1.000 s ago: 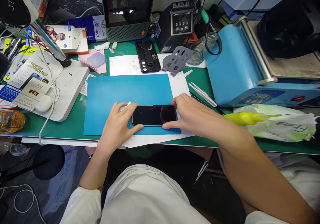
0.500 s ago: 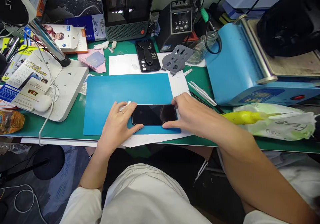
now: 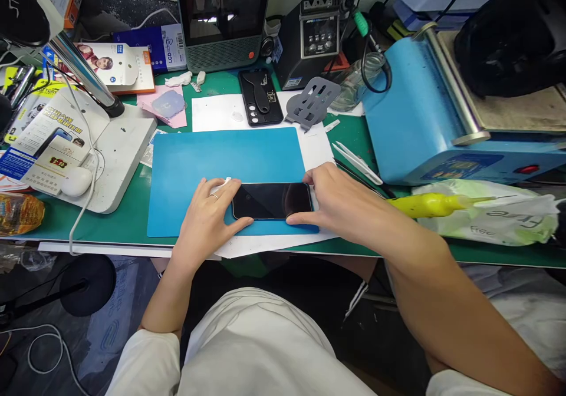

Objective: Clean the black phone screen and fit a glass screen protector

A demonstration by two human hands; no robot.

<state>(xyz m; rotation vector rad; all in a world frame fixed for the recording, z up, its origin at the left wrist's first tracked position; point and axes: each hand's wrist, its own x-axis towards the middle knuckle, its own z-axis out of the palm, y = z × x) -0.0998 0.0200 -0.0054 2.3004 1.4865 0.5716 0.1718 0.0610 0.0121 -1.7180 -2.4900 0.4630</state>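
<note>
Currently | your left hand (image 3: 207,213) and right hand (image 3: 329,198) grip the phone (image 3: 270,201) by opposite ends, frame centre, over the blue mat (image 3: 221,154) | step: seemingly steadying | next calls for: even, light finger pressure

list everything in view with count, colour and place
phone: 1, black, between hands
mat: 1, blue, under phone
paper: count unclear, white, under mat
table: 1, green, beneath mat
phone or case: 1, black, behind mat
slotted holder: 1, grey, behind mat
jar: 1, clear, behind holder
control box: 1, black, rear centre
screen: 1, dark, rear
machine: 1, blue, right
tweezers: 1, white, right of mat
needle bottle: 1, yellow, right
bag: 1, white and green, right
lamp: 1, white, left
packages: several, multicoloured, left
left hand: 1, bare, phone's left end
right hand: 1, bare, phone's right end
</note>
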